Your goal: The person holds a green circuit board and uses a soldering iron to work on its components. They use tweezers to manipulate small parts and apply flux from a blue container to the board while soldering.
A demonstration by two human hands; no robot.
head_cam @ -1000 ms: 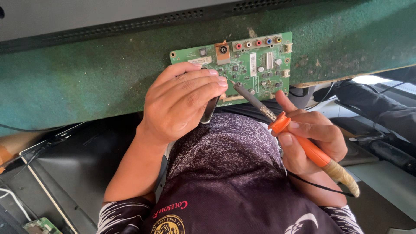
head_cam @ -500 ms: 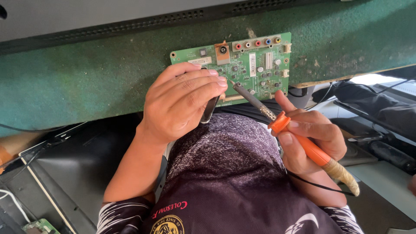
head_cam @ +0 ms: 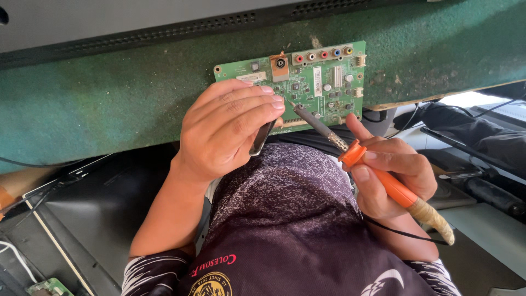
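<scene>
A worn green bench top fills the upper half of the frame, with the vented grey edge of a large flat panel running along it at 12 o'clock. Against that green surface, just above centre, lies a green circuit board, its row of coloured round sockets along the top edge at about 1 o'clock. The person's left hand sits at the board's lower left corner, fingers curled and pinched around a slim dark metal tool, possibly tweezers, though most of it is hidden behind the fingers. At 4 o'clock from the board, the right hand is clenched pen-fashion around an orange-handled soldering iron, whose grey shaft slants up toward 10 o'clock and whose tip touches, or very nearly touches, the board's lower middle, just beside the left fingertips. Over the past second almost nothing shifts: both hands, the iron and the board keep the same places, which suggests the tip is being held steady on a single joint rather than moved along. A thin black cord trails from the taped end of the handle at 5 o'clock.
</scene>
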